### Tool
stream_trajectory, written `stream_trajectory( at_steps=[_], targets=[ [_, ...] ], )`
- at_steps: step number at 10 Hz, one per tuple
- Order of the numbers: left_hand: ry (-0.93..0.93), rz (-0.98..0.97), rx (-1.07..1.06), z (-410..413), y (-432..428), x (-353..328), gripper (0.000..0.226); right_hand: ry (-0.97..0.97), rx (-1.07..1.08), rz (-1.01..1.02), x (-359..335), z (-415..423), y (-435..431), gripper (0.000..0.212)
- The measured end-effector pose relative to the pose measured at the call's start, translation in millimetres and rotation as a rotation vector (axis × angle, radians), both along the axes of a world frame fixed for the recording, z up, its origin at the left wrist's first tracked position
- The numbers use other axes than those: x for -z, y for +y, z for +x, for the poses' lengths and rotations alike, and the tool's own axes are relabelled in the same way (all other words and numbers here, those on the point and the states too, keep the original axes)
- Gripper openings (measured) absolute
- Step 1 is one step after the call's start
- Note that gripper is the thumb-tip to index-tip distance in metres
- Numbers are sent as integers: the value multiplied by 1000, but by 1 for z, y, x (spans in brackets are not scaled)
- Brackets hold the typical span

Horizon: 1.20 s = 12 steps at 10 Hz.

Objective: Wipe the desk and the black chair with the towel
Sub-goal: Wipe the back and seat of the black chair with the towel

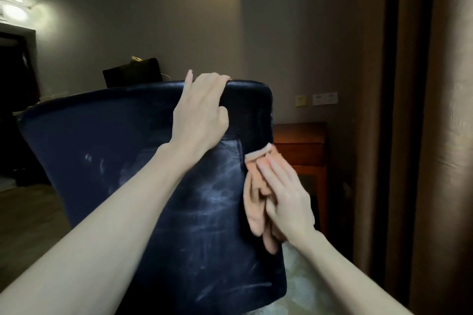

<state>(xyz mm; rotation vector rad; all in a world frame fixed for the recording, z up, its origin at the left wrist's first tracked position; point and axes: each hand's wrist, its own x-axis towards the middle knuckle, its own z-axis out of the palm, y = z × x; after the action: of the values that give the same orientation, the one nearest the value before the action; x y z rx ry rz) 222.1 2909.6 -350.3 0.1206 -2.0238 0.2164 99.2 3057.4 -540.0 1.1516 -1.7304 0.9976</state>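
Observation:
The back of the black chair (122, 156) fills the middle of the view, its dark leather marked with pale streaks and smears. My left hand (202, 112) grips the chair's top edge, fingers curled over it. My right hand (284, 194) presses a folded peach-coloured towel (253, 202) flat against the right side of the chair back, near its right edge. Part of the towel hangs below my palm. The desk is not clearly in view.
A wooden cabinet (302, 146) stands behind the chair on the right, below wall sockets (324, 99). A brown curtain (414, 110) hangs along the right side. A dark object (131, 73) sits behind the chair. Wooden floor (28, 217) lies at the left.

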Motion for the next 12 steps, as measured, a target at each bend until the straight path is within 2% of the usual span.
stream_trajectory(
  at_steps=[1, 2, 3, 4, 5, 6, 7, 8, 9, 10, 11, 12],
  targets=[
    [60, 50, 39, 5, 0, 1, 57, 62, 37, -148, -61, 9, 11, 91],
    [105, 83, 49, 14, 0, 5, 56, 156, 33, -217, -125, 25, 13, 89],
    [137, 137, 60, 22, -5, 9, 57, 236, 25, -105, -156, 30, -4, 78],
    [165, 201, 55, 29, -8, 8, 56, 307, 49, -9, -128, 26, -32, 67],
    [162, 230, 64, 36, -15, 8, 59, 298, 32, -17, -44, 17, -52, 51],
    [141, 226, 75, 41, -18, 11, 61, 229, 9, 190, 44, 21, -42, 51],
    [173, 242, 94, 39, -17, 12, 60, 198, -21, 414, 80, 19, -17, 63],
    [212, 241, 113, 35, -18, 16, 59, 214, -90, 439, 47, 19, 4, 66],
    [240, 225, 125, 34, -19, 19, 59, 194, -97, 148, -15, 20, 4, 60],
    [269, 213, 126, 33, -22, 21, 61, 279, -37, -90, -100, 34, 6, 45],
    [288, 181, 118, 35, -26, 23, 62, 403, 164, -195, -137, 37, -14, 37],
    [296, 165, 122, 36, -29, 25, 64, 333, 179, -183, -113, 28, -33, 44]
  ],
)
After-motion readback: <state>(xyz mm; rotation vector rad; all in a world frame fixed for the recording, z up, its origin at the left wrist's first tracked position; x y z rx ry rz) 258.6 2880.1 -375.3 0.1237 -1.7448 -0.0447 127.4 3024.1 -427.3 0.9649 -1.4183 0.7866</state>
